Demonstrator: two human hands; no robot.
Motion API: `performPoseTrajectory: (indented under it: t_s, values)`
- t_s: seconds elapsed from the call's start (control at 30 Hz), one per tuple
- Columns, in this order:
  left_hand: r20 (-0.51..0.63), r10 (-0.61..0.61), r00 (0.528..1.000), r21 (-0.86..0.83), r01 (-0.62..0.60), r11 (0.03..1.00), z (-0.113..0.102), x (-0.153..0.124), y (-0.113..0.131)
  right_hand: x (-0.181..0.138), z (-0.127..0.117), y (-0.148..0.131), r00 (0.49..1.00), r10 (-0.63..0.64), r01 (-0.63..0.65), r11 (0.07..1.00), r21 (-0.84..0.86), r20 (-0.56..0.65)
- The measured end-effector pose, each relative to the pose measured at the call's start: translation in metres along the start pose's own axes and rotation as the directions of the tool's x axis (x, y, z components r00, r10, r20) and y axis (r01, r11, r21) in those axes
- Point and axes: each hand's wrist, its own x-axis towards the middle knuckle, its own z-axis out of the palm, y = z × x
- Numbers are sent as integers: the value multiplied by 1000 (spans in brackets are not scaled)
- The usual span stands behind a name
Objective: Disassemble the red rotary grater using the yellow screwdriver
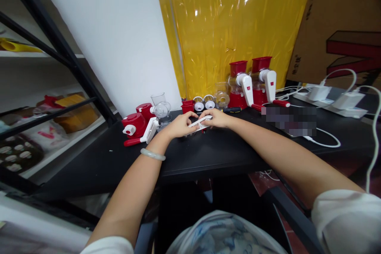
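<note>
In the head view my left hand and my right hand meet above the black table. Both are closed on a narrow white plastic crank arm, one at each end. It resembles the arms on the red-and-white crank graters nearby. A small red bit shows just below it; my fingers hide the rest. Just behind my hands sit a red hopper and two metal grater drums. A screwdriver lies behind my right wrist.
Two assembled graters stand at the back right. At the left are red bases, a clear housing and another crank. On the right lie a pixelated device, a power strip and white cables. Black shelving borders the left.
</note>
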Motion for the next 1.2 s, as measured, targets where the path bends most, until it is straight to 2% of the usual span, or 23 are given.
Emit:
performPoseTrajectory:
  t_s: [0.27, 0.47, 0.6, 0.7, 0.8, 0.87, 0.93, 0.97, 1.03, 1.1, 1.17, 1.2]
  values:
    - [-12, 10, 1000, 14, -10, 1000, -2, -1, 2, 0, -1, 0, 1000, -13, 13, 999, -49, 3]
    - [-25, 27, 999, 2, -27, 1000, -1, -2, 4, 0, -4, -3, 993, -120, 117, 979, -165, -8]
    - [-21, 23, 1000, 11, -23, 1000, -2, -1, 4, -1, -4, -4, 994, -106, 101, 978, -183, -20]
    - [-65, 6, 998, 35, -4, 999, -4, -1, 4, 2, -3, 0, 972, -184, 160, 974, -162, -146]
    - [-198, -47, 979, 86, 66, 994, -9, 0, 4, 7, -3, 3, 877, -311, 261, 948, -180, -365]
    - [-324, -96, 941, 127, 144, 981, -16, -2, 5, 8, -1, 3, 813, -358, 271, 930, -247, -458]
    - [-456, -143, 878, 181, 249, 951, -25, -4, 5, 5, 3, 1, 799, -416, 274, 895, -353, -435]
    - [-519, -166, 838, 214, 316, 924, -32, -7, 4, 3, 6, -1, 814, -450, 288, 862, -416, -368]
    - [-608, -231, 759, 258, 464, 847, -46, -13, 1, -2, 16, -6, 864, -482, 343, 776, -529, -147]
    - [-672, -312, 672, 252, 603, 757, -63, -22, -7, -5, 27, -10, 898, -436, 383, 703, -599, 61]
    - [-693, -405, 596, 220, 710, 669, -79, -31, -17, -6, 36, -13, 919, -349, 381, 668, -639, 184]
    - [-673, -463, 577, 213, 750, 626, -86, -36, -22, -5, 39, -14, 928, -301, 370, 662, -652, 220]
